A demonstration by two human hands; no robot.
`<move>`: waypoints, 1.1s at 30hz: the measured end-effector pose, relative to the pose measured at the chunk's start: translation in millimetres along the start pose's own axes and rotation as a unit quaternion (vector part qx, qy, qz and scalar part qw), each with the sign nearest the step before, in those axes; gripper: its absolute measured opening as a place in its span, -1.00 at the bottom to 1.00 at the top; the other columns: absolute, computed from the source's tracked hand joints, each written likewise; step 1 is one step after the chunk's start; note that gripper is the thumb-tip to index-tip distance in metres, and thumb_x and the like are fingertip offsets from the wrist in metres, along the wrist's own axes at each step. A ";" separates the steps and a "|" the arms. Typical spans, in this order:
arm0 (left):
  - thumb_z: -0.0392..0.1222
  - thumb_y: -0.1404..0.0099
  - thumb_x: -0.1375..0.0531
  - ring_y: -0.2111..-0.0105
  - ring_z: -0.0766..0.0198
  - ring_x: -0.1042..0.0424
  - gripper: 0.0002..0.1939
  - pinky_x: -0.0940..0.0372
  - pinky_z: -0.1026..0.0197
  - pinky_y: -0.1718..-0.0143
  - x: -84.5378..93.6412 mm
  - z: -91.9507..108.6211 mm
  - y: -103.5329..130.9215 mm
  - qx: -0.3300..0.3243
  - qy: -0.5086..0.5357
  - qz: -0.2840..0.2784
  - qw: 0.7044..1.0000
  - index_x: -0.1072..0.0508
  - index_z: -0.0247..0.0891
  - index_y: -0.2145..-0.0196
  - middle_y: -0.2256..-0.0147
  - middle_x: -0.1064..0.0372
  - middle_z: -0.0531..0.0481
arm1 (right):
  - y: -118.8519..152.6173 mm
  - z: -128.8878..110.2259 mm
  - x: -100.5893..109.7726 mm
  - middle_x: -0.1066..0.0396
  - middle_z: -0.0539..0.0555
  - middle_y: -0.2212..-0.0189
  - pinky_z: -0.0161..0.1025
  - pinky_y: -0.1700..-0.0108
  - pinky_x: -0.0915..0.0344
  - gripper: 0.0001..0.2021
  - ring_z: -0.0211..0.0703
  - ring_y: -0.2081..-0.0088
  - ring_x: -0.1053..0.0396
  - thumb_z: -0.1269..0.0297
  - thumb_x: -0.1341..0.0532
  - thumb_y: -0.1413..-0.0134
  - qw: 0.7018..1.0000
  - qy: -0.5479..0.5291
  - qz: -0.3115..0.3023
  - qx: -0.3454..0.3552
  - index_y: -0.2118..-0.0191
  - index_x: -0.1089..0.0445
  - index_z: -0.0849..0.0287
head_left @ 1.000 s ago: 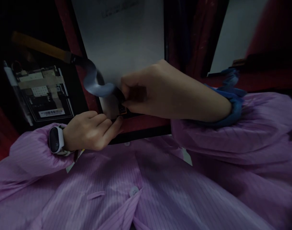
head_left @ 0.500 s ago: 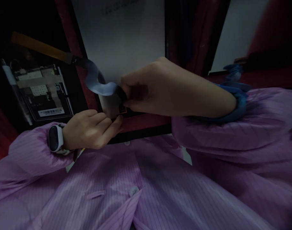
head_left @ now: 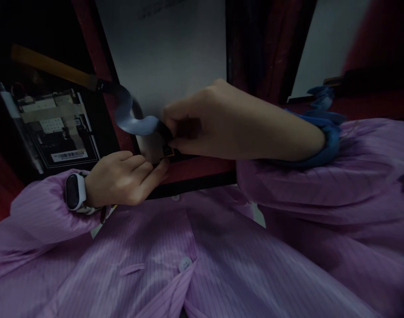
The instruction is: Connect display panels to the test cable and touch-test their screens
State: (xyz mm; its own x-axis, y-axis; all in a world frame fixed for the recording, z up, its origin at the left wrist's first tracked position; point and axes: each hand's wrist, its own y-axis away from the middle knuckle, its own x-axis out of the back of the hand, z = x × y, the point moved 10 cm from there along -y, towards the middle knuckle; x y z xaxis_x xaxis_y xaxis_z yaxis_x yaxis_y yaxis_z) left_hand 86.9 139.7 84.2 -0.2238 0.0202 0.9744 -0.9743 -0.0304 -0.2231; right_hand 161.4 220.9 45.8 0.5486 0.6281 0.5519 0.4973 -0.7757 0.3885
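Observation:
A flat silver-grey panel (head_left: 168, 62) with dark edges lies in front of me. A grey, wavy flex cable (head_left: 132, 123) curves over its lower left part. My right hand (head_left: 215, 119) pinches the cable's dark end beside a small orange-edged connector area (head_left: 168, 151) at the panel's lower edge. My left hand (head_left: 125, 176) rests at that same edge with its fingers curled. Its index fingertip reaches close to the connector area, and its thumb is hidden. Whether the left fingers grip anything cannot be seen.
An orange flat strip (head_left: 52, 66) joins the cable on the left. Below it sits a circuit board (head_left: 56, 128) with a barcode label, beside a white pen-like stick (head_left: 9, 101). Red padding (head_left: 202, 168) borders the panel. Another pale panel (head_left: 324, 48) stands at the right.
The view has shifted slightly, so the panel and board appear a little further left. Both hands keep nearly the same pose, the right still pinching the cable end.

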 end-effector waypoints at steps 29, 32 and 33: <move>-0.49 -0.35 -0.06 0.58 0.34 -0.34 -0.66 -0.15 0.25 0.58 -7.4 -5.3 3.9 0.023 0.032 -0.039 0.998 -0.44 -0.39 -0.03 0.57 -0.36 0.09 | 4.6 -2.3 0.9 -0.34 -0.10 0.55 -0.32 0.45 -0.17 -0.79 -0.34 0.48 -0.25 0.56 -0.23 0.03 0.999 -0.015 0.014 0.035 0.53 -0.29 0.13; -0.46 -0.37 -0.05 0.57 0.33 -0.35 -0.64 -0.15 0.24 0.56 -11.6 -10.4 5.7 0.048 0.058 -0.058 0.996 -0.40 -0.34 -0.08 0.56 -0.36 0.10 | 4.6 -3.5 3.4 -0.36 -0.08 0.55 -0.30 0.46 -0.18 -0.79 -0.31 0.48 -0.28 0.52 -0.24 0.03 0.998 -0.015 0.026 0.051 0.55 -0.27 0.11; -0.45 -0.38 -0.05 0.56 0.33 -0.36 -0.64 -0.15 0.25 0.55 -12.2 -11.4 6.2 0.052 0.062 -0.060 0.995 -0.39 -0.34 -0.09 0.56 -0.36 0.10 | 4.2 -4.1 3.7 -0.36 -0.07 0.55 -0.30 0.47 -0.18 -0.79 -0.31 0.48 -0.29 0.52 -0.24 0.03 0.998 -0.014 0.028 0.055 0.55 -0.27 0.10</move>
State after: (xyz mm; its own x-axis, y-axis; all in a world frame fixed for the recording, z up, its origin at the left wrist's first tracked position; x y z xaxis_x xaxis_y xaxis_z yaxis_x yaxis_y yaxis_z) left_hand 83.3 150.7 70.7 -0.1145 0.1537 0.9815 -0.9877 -0.1235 -0.0959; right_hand 162.8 219.7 52.5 0.5954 0.5861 0.5495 0.5349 -0.7995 0.2732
